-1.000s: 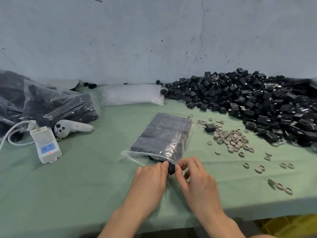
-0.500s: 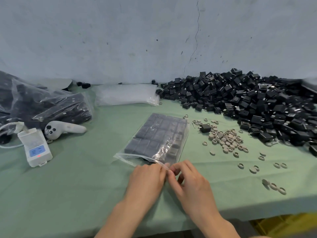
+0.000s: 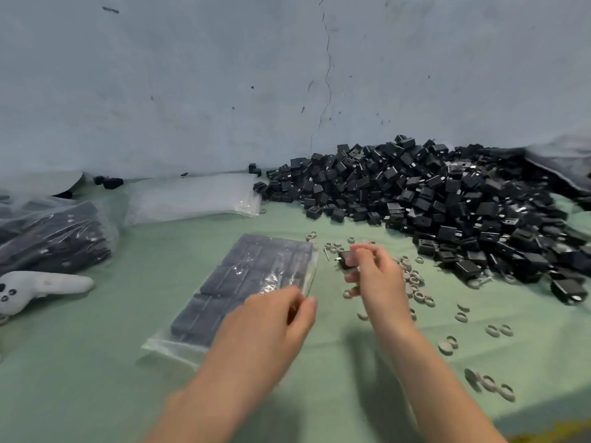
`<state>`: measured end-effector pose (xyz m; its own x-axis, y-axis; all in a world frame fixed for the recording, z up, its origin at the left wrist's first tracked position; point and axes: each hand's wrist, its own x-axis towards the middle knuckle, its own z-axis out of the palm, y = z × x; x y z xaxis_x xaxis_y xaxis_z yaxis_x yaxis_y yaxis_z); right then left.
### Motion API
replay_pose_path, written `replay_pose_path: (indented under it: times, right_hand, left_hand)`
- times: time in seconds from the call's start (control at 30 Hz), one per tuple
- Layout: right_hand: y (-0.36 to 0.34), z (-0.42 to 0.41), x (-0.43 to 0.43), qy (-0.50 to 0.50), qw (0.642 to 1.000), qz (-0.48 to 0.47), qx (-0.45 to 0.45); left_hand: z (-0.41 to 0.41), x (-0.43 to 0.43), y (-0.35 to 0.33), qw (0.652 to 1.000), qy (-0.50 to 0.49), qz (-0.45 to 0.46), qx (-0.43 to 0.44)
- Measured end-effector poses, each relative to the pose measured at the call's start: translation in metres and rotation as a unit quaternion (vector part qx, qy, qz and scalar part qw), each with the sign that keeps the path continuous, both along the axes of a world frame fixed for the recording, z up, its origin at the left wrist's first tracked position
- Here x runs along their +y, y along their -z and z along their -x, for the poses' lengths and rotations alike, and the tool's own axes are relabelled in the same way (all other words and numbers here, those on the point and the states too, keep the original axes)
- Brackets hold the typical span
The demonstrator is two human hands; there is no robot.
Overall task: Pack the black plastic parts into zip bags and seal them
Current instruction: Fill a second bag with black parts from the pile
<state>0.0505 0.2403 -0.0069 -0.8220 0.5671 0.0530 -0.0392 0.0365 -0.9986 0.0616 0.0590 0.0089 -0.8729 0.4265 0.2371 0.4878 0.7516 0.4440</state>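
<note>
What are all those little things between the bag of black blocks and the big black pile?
Small grey rings scattered on the green cloth, and the right hand pinching one black part, in the head view.

Pale blue-grey wall (image 3: pixel 192 91) with a thin vertical crack (image 3: pixel 326 75), green-covered table (image 3: pixel 96 362), perhaps cloth, soft even light

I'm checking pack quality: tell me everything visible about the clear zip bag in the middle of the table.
The zip bag is clear, glossy, crinkled plastic, lying flat on the green table cover. It holds black plastic parts packed in neat rows. Its long side runs from near left to far right, with an empty lip at the near end. The left hand covers its near right corner; whether it grips the bag, or the seal is closed, cannot be told.
</note>
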Motion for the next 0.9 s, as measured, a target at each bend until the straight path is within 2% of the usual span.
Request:
replay_pose_path:
  times: [0.1, 0.17, 0.27, 0.33, 0.4, 0.53, 0.67, 0.9]
  right_hand:
    - [0.001, 0.024, 0.031, 0.057, 0.989, 0.139, 0.012]
    - [0.003, 0.035, 0.048, 0.080, 0.976, 0.204, 0.017]
    - [0.006, 0.049, 0.067, 0.093, 0.971, 0.220, 0.023]
    - [0.007, 0.056, 0.077, 0.092, 0.971, 0.218, 0.023]
    - [0.009, 0.061, 0.084, 0.090, 0.969, 0.227, 0.021]
    - [0.010, 0.067, 0.098, 0.097, 0.961, 0.258, 0.027]
    - [0.012, 0.074, 0.107, 0.109, 0.946, 0.305, 0.027]
    - [0.017, 0.079, 0.110, 0.113, 0.928, 0.354, 0.012]
  left_hand:
    - [0.054, 0.078, 0.015, 0.994, 0.081, 0.070, 0.026]
    - [0.091, 0.116, 0.030, 0.986, 0.089, 0.134, 0.031]
    - [0.132, 0.151, 0.043, 0.972, 0.109, 0.196, 0.068]
    - [0.158, 0.162, 0.043, 0.978, 0.112, 0.163, 0.069]
    - [0.183, 0.174, 0.039, 0.990, 0.101, 0.090, 0.048]
    - [0.232, 0.213, 0.033, 0.999, 0.035, 0.014, 0.032]
    - [0.263, 0.251, 0.050, 0.996, -0.005, 0.084, -0.006]
    - [0.291, 0.264, 0.064, 0.993, -0.008, 0.104, 0.051]
